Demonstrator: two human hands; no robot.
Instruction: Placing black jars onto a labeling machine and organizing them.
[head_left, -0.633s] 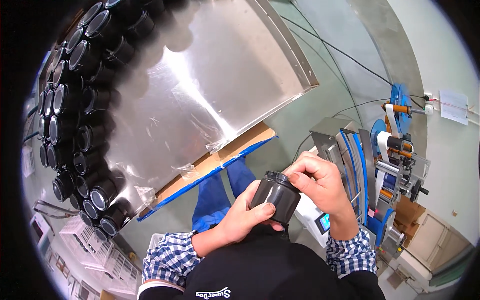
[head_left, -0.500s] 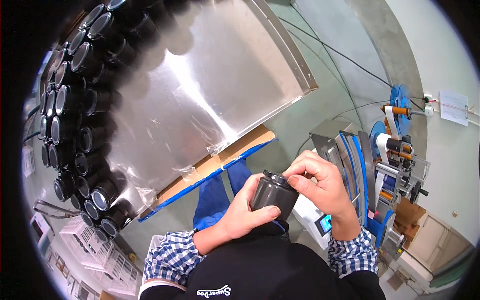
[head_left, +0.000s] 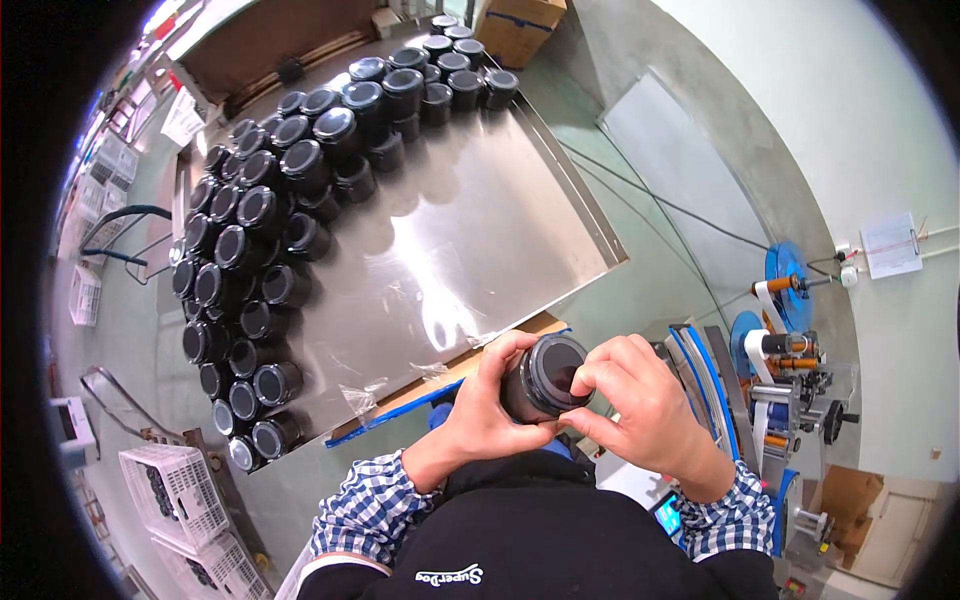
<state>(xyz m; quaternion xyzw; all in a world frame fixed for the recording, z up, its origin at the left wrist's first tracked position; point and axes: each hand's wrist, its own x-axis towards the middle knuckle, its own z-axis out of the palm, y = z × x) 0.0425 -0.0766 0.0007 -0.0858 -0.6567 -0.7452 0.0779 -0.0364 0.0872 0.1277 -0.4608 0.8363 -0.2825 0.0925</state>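
A black round jar (head_left: pixel 532 388) with a dark lid is held up in front of my chest, its lid end tilted toward the camera. My left hand (head_left: pixel 482 402) wraps round the jar's side, thumb at the near side. At the lid's right rim, the bent fingers and thumb of my right hand (head_left: pixel 645 408) press together against the edge. Whether they pinch something thin there is too small to tell. Beyond the hands lies a shiny metal table (head_left: pixel 470 220), with many similar black jars (head_left: pixel 305 165) grouped along its left and far sides.
A cardboard strip with blue edging (head_left: pixel 400 405) runs along the table's near edge. To the right stands a machine with blue reels and rollers (head_left: pixel 780 365). White plastic crates (head_left: pixel 175 490) are stacked at lower left. A cardboard box (head_left: pixel 520 25) sits beyond the table.
The view has lifted, bringing the far jars into sight. The jar has tipped so its lid faces the camera, and my right fingers have shifted to the lid's right rim.
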